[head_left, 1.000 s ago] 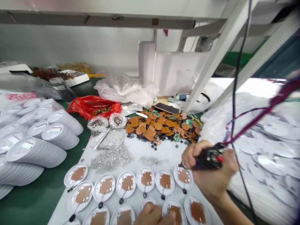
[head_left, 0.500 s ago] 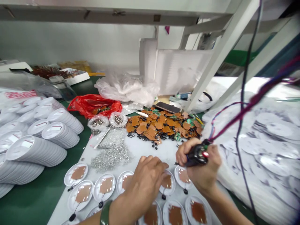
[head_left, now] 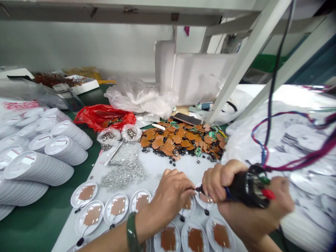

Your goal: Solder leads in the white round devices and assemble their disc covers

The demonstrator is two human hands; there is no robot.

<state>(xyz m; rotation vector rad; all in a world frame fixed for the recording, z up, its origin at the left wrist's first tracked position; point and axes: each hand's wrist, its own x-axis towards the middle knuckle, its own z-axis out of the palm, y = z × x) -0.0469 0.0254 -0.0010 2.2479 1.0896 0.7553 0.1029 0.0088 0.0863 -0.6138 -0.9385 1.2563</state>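
My right hand (head_left: pixel 238 215) is wrapped round a black electric screwdriver (head_left: pixel 243 190) tilted on its side, its bit pointing left. Red and blue wires (head_left: pixel 296 164) run from its rear end. At the bit's tip, the thumb and fingers of my left hand (head_left: pixel 170 192) are pinched together; whatever they hold is too small to make out. A green bangle (head_left: pixel 132 231) circles my left wrist. Both hands hover over rows of round white plates (head_left: pixel 115 218) carrying brown square boards (head_left: pixel 118 206), several with a small black round part on a wire.
Loose small screws (head_left: pixel 123 175) lie in a heap left of my hands. Behind are piled brown boards (head_left: pixel 181 138), a phone (head_left: pixel 187 119) and a red bag (head_left: pixel 105 117). Stacked white covers (head_left: pixel 39 171) stand left; bagged white discs (head_left: pixel 301 143) fill the right. A black cable (head_left: pixel 274 77) hangs down.
The screwdriver has swung from a more end-on pose to lie sideways, and its bit now meets my left fingertips. My right hand has shifted right and down; the left fingers have closed into a pinch.
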